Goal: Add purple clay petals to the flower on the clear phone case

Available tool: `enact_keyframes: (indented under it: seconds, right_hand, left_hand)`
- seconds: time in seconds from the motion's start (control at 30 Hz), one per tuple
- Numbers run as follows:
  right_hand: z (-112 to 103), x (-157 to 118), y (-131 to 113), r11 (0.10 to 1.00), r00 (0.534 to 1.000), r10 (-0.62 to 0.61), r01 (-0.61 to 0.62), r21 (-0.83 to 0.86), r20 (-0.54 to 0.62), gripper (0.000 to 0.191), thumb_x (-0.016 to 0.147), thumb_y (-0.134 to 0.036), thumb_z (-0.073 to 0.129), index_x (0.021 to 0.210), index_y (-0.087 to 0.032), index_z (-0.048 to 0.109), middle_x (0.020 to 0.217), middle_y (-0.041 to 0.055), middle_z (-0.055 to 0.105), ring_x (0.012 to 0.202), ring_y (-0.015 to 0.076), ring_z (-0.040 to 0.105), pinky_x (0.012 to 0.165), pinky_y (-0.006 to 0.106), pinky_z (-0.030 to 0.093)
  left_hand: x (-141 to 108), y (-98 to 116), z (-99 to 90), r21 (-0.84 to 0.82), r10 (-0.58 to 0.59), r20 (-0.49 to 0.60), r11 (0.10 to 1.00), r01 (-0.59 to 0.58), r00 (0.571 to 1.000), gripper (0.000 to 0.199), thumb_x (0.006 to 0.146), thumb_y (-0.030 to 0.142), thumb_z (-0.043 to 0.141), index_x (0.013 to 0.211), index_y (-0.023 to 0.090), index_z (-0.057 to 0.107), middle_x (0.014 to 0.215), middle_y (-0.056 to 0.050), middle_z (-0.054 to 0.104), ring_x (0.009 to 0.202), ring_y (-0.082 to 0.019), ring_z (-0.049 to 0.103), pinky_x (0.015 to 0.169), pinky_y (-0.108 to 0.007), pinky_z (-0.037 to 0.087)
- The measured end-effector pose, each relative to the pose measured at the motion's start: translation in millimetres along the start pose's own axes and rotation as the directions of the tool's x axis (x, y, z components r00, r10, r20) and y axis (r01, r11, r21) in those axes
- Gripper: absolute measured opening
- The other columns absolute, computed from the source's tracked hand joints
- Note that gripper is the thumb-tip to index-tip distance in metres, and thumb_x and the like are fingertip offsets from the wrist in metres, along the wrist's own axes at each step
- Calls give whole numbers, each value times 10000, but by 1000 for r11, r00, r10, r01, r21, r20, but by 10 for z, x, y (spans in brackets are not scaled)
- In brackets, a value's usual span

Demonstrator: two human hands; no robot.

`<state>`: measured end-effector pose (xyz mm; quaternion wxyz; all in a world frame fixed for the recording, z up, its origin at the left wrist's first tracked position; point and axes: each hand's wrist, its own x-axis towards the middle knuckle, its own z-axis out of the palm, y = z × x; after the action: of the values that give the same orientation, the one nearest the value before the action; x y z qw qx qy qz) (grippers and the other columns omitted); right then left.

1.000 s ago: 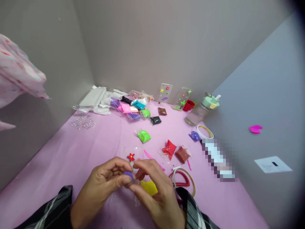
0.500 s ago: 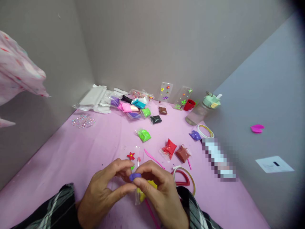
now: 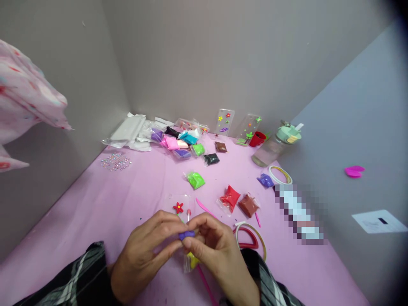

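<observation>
Between my left hand (image 3: 143, 255) and my right hand (image 3: 216, 255), a small purple clay piece (image 3: 186, 235) is pinched by the fingertips of both. Just below them lies a clear bag of yellow clay (image 3: 192, 260), partly hidden by my right hand. A red clay flower (image 3: 178, 208) sits on a clear phone case (image 3: 178, 205) just beyond my left fingers. A pink plastic modelling tool (image 3: 204, 208) lies past my right hand, and a pink stick (image 3: 207, 284) runs out from under it.
Several clay packets (image 3: 181, 144) lie along the back of the pink table cover (image 3: 95, 204). Decorated phone cases (image 3: 225, 122), a red cup (image 3: 257, 138), a water bottle (image 3: 274, 146) and red clay packets (image 3: 230, 198) stand beyond. A pixelated patch (image 3: 298, 212) covers the right edge.
My hands and the purple piece have shifted to the right. The yellow clay bag is more covered by my right hand, and the pink stick now shows below it.
</observation>
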<state>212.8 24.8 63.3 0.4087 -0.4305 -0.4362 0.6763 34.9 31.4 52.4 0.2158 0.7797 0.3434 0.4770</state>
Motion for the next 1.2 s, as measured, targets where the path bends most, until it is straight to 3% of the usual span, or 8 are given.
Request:
enact_keyframes:
  seconds: [0.17, 0.37, 0.57, 0.77, 1.0, 1.2]
  right_hand:
    - [-6, 9, -33, 999, 1000, 1, -2, 41, 16, 319, 737, -370, 848, 884, -171, 646, 651, -54, 527, 552, 59, 411, 517, 180, 327]
    - [-13, 8, -17, 1000, 1000, -2, 2, 0, -17, 251, 770, -331, 818, 836, -166, 642, 667, -40, 552, 563, 67, 439, 521, 191, 340]
    - [-25, 4, -13, 1000, 999, -27, 27, 4, -36, 235, 776, -306, 810, 822, -163, 629, 647, -57, 521, 541, 54, 395, 496, 183, 297]
    - [-24, 8, -27, 1000, 1000, -1, 1, 20, -13, 292, 721, -339, 856, 811, -164, 641, 726, -27, 595, 590, 71, 458, 537, 196, 353]
    - [-20, 17, -52, 999, 999, 10, -8, 48, -40, 320, 712, -359, 863, 764, -174, 607, 684, -42, 568, 586, 75, 435, 535, 203, 330]
    - [-20, 5, -47, 999, 1000, 15, -14, 52, -25, 331, 728, -385, 852, 811, -163, 621, 688, -30, 599, 615, 83, 497, 586, 208, 375]
  left_hand:
    - [-3, 10, -3, -14, 8, 23, 1000, -7, 1000, 131, 1000, 151, 531, 1047, 187, 648, 927, -30, 670, 856, -108, 673, 759, -161, 550]
    - [-15, 35, -2, -18, -73, 35, 997, 74, 997, 127, 985, 183, 564, 1092, 201, 631, 955, -23, 687, 903, -120, 672, 820, -179, 543]
    - [17, 26, -14, 7, -60, 58, 998, 59, 997, 154, 982, 192, 574, 1115, 192, 651, 969, -41, 685, 919, -133, 673, 802, -193, 556]
    - [4, 37, -18, -33, -79, 39, 996, 80, 996, 116, 989, 198, 557, 1005, 203, 672, 890, -34, 680, 837, -147, 677, 727, -213, 570]
    - [-21, 12, -11, 17, -33, 28, 999, 33, 999, 156, 977, 205, 584, 1105, 204, 673, 935, -53, 693, 854, -162, 690, 727, -227, 582]
    - [4, 34, -27, 53, -6, 14, 999, 5, 1000, 119, 982, 204, 578, 1006, 191, 694, 860, -42, 682, 787, -148, 682, 681, -212, 567]
